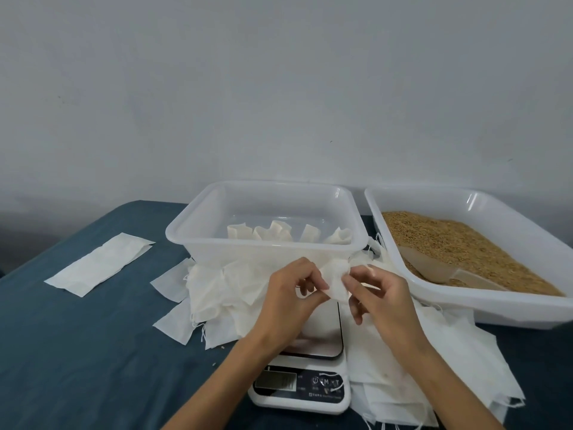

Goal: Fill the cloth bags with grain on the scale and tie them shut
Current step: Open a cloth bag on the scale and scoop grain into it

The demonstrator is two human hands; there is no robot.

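Both hands, left hand [290, 287] and right hand [376, 293], pinch one small cloth bag [336, 279] above the scale [302, 386], between clear tub [214, 240] and grain tray [465, 308]; table [77, 352] lies open left

We can read very little. On the dark control panel of the scale [300, 387], at about 5 o'clock from the steel platform, we make out a power symbol, then the letters "M" and "T" on the buttons. A line of small white print runs below them, at 6 o'clock on the panel, too small for us to read. The display shows no digits we can tell.
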